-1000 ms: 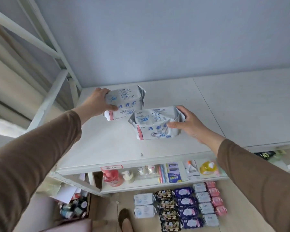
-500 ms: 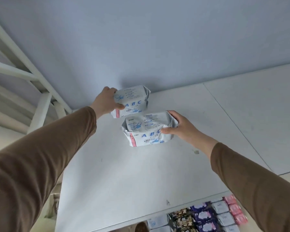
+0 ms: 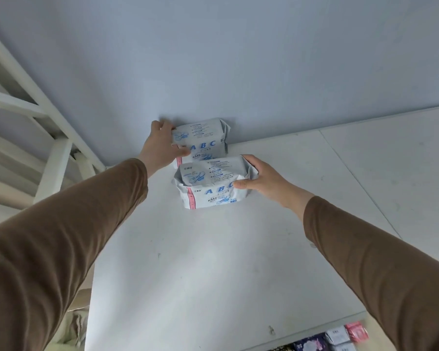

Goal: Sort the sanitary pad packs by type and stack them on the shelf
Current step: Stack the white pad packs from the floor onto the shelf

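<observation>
Both packs moved back toward the wall at 12 o'clock. Left hand [image 3: 162,145] grip clamped rear pack [image 3: 203,140]; right hand [image 3: 261,181] clamped front pack [image 3: 208,186] on shelf [image 3: 188,274]. Risk: front pack at 6 o'clock nudging the rear one askew.

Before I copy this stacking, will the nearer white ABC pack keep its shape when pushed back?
Probably not rigidly: the nearer ABC pack has crumpled wrapper ends and dents under the right hand, so it looks soft. It seems light, held one-handed. Flat-sided, it should slide on the shelf, not roll.
</observation>
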The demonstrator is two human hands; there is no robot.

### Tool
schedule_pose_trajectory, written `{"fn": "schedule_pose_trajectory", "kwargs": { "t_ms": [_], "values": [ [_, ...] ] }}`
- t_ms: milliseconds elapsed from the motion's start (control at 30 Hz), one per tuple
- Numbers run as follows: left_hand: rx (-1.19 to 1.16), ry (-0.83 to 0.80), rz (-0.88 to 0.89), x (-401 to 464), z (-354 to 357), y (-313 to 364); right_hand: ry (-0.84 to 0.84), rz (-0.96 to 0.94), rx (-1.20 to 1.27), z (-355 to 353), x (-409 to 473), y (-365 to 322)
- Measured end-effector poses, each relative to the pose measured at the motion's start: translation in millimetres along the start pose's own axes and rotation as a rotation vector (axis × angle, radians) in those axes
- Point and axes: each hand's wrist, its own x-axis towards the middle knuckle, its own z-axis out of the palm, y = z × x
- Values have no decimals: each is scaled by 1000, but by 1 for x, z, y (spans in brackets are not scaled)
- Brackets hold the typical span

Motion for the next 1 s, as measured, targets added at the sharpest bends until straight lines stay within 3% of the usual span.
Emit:
{"fn": "schedule_pose_trajectory", "kwargs": {
  "t_ms": [233,567,767,1000],
  "values": [
    [-8,121,-106,-15,-27,-20,-17,-6,-35,4,31,-14],
    [42,121,-146,-82,-34,-11,77,-3,-221,5,47,-19],
    [75,143,-169,-150,-15,22,215,59,-370,-1,-7,1],
    [111,84,-212,-263,33,82,32,-85,-682,-10,-123,16]
  ]
}}
